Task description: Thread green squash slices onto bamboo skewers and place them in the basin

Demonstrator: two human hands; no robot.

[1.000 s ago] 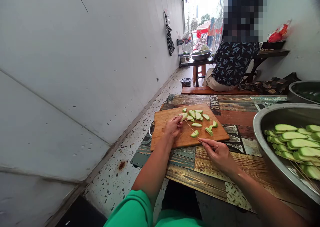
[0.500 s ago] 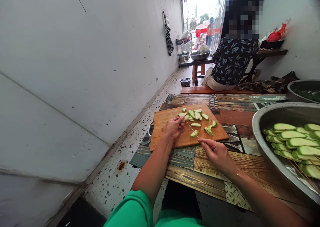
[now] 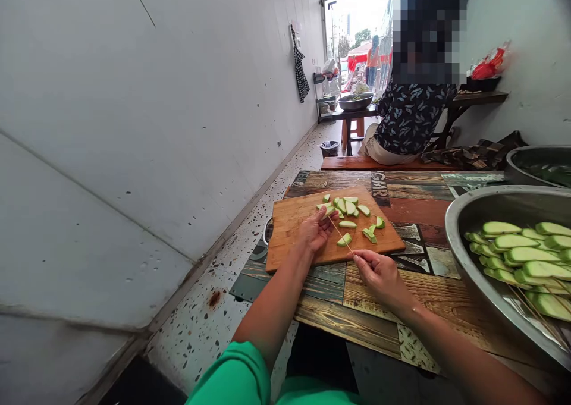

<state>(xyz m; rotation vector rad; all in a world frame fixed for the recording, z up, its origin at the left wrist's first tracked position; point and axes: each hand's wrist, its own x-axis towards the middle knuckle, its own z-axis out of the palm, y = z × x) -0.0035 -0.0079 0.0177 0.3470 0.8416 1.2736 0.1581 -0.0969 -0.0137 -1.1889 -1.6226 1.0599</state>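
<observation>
My left hand (image 3: 316,229) is over the cutting board (image 3: 285,232), palm turned up, with its thumb and fingers around a pale green zucchini slice (image 3: 329,210). My right hand (image 3: 377,271) pinches a thin wooden skewer (image 3: 341,235) near the board's front edge. The skewer slants up and left, its far end meeting my left fingers; whether it has pierced the slice is hard to see. More cut zucchini pieces (image 3: 350,207) lie on the far half of the board, and one piece (image 3: 344,239) sits beneath the skewer.
A large metal bowl (image 3: 452,232) of zucchini slices and skewers stands on the patchwork wooden table (image 3: 370,327) to the right, another metal bowl (image 3: 513,161) behind it. Beyond the table, a person (image 3: 410,119) sits on a red bench (image 3: 339,163). A white wall (image 3: 178,125) runs along the left.
My left hand has turned slightly and its fingers have loosened, showing more palm. My right hand keeps its pinch on the skewer. The whole view has shifted a little.
</observation>
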